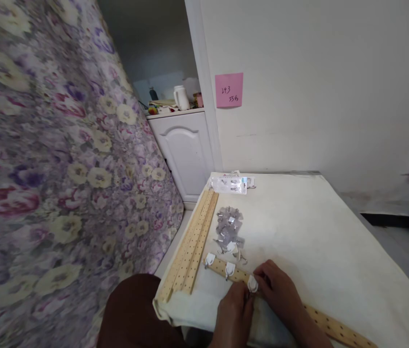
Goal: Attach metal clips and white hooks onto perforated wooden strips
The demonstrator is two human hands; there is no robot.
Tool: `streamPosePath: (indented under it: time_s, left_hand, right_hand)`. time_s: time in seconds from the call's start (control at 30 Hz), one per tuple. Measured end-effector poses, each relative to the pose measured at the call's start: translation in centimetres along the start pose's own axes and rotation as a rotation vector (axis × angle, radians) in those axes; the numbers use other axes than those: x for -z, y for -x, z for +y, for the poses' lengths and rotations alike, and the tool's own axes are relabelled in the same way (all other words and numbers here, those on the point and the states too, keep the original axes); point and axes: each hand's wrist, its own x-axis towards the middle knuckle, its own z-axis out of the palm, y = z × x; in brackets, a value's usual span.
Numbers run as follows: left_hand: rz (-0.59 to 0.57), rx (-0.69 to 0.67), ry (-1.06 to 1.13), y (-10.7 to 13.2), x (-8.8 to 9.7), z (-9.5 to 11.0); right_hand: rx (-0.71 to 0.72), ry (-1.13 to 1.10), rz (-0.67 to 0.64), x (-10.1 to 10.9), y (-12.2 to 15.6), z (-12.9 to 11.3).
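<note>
A perforated wooden strip (326, 323) lies slantwise across the near part of the table, partly hidden under my forearm. Two white hooks (230, 269) with metal ends sit on its left part. At a third white hook (253, 284), on the same strip, both my hands meet. My left hand (234, 309) pinches its lower metal end from the near side. With its fingertips closed, my right hand (275, 286) grips the white body's right edge. Beyond the strip lies a pile of hooks and clear grey pieces (229, 227).
Several perforated wooden strips (193, 241) lie along the table's left edge. Packaged hooks (229, 184) rest at the far left corner of the cloth-covered table (299, 227). A floral curtain (63, 169) hangs at left, and a white cabinet (186, 154) stands behind. My knee (135, 309) is beside the table.
</note>
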Motion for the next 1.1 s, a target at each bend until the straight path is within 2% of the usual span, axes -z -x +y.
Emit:
streamPosePath:
  time_s: [0.67, 1.1]
  left_hand:
    - [0.003, -0.043, -0.087, -0.4, -0.8, -0.5]
    - [-0.004, -0.055, -0.165, -0.5, -0.3, 0.6]
  right_hand:
    - [-0.044, 0.036, -0.026, 0.4, 0.1, -0.5]
    - [-0.048, 0.04, -0.023, 0.3, 0.2, -0.5]
